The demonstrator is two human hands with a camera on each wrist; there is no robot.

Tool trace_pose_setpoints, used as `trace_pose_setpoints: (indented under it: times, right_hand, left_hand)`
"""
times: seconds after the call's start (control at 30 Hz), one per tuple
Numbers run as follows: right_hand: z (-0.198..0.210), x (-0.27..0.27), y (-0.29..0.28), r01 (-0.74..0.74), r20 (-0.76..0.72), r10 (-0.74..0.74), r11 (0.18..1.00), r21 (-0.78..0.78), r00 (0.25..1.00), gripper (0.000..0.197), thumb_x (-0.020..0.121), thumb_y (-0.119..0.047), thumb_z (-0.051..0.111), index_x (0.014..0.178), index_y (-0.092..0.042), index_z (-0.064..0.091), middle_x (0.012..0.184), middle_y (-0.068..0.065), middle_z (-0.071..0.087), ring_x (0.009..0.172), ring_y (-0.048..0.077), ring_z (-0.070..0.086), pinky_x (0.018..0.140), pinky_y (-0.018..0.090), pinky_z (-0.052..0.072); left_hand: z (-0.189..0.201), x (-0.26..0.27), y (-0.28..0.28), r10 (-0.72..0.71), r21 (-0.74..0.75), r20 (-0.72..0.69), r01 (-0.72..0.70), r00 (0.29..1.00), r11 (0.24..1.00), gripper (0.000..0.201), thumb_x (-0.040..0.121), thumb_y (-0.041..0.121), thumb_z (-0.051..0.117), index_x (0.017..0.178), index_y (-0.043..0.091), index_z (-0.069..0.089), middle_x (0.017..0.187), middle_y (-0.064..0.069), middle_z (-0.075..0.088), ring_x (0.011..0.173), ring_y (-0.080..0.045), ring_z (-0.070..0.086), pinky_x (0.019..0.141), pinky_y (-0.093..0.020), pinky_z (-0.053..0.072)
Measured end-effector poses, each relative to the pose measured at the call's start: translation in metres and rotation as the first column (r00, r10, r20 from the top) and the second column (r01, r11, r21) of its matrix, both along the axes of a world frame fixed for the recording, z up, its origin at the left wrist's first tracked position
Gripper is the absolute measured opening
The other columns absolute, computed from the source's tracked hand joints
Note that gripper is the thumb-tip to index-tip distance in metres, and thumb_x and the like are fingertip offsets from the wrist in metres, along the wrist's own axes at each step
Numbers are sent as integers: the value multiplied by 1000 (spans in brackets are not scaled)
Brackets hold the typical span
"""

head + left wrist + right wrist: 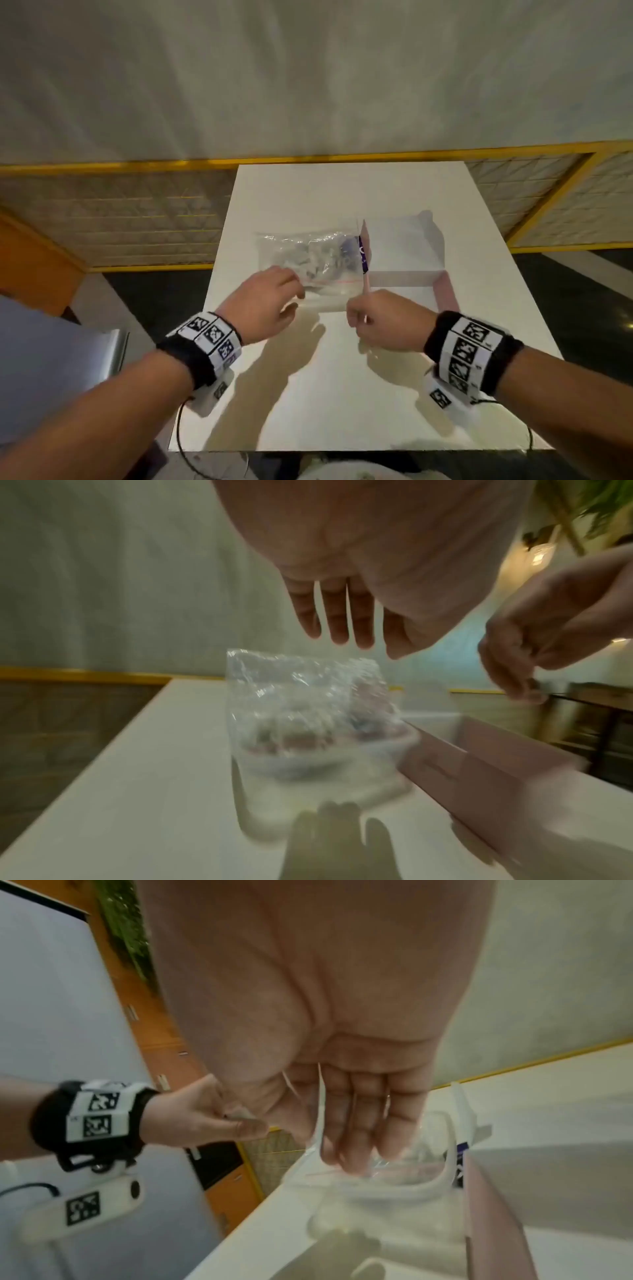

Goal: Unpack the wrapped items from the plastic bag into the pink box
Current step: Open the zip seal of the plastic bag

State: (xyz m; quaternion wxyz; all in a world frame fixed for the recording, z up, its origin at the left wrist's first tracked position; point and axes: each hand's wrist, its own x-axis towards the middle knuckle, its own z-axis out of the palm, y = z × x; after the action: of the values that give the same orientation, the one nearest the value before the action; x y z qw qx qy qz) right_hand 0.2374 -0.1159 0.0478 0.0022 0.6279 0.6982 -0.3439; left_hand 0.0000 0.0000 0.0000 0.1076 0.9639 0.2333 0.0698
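A clear plastic bag (308,260) with several wrapped items inside lies in the middle of the white table (342,394), its red zip line toward me. Just right of it, touching it, stands the open pink box (442,291). My left hand (274,301) is at the bag's near left corner; in the right wrist view its thumb and forefinger (243,1123) pinch a sliver of clear plastic, while the other fingers (335,615) hang straight. My right hand (373,318) grips the bag's near right edge, and its curled fingers (359,1137) hold the plastic lip. The bag (308,710) looks blurred.
A yellow-framed mesh fence (137,219) runs behind the table. An orange cabinet (34,267) and a grey metal surface (68,359) stand at my left. Cables hang from both wrist bands near the table's front edge.
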Motion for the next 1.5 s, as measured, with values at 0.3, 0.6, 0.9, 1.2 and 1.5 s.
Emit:
trace_pose_setpoints:
  times: [0.3, 0.6, 0.9, 1.2, 1.5]
  right_hand:
    - [-24, 8, 108, 68, 161, -121, 951, 300, 980, 25, 82, -6, 50, 105, -10, 59, 106, 10, 56, 99, 30, 54, 84, 42, 51]
    - [-21, 20, 122, -72, 307, -80, 888, 454, 949, 62, 83, -43, 63, 138, -19, 46, 137, 7, 54, 134, 30, 43, 119, 55, 18]
    - [38, 11, 41, -48, -55, 95, 830, 556, 994, 7, 84, -16, 55, 79, -20, 52, 72, -7, 56, 66, 15, 50, 63, 31, 42]
    - [-62, -39, -3, -84, 122, 55, 966, 245, 991, 9, 83, -14, 48, 76, -19, 43, 75, -2, 53, 70, 23, 51, 62, 36, 44]
    - [-98, -52, -19, 89, 148, -115, 981, 173, 982, 3, 89, -14, 48, 89, -13, 51, 83, 2, 55, 78, 27, 57, 68, 37, 50]
  left_hand:
    - [-11, 66, 90, 628, 132, -395, -635, 670, 761, 75, 87, 38, 67, 150, 27, 28, 153, -2, 39, 146, -31, 26, 117, -63, 13]
    - [21, 64, 66, 383, 276, 92, -393, 919, 877, 20, 89, 5, 62, 101, 20, 66, 100, 1, 65, 109, -29, 56, 118, -65, 14]
    - [87, 7, -11, 187, 281, 298, -274, 936, 920, 10, 93, 17, 62, 98, 18, 70, 93, 2, 64, 93, -24, 60, 114, -59, 27]
    - [-23, -39, -55, 221, 85, 13, -221, 975, 972, 30, 86, 20, 68, 115, 22, 63, 109, 2, 63, 101, -24, 60, 113, -49, 35]
    - [-59, -94, -88, 503, -83, -51, -505, 863, 859, 47, 92, 64, 48, 111, 21, 51, 107, 4, 53, 99, -18, 52, 85, -34, 46]
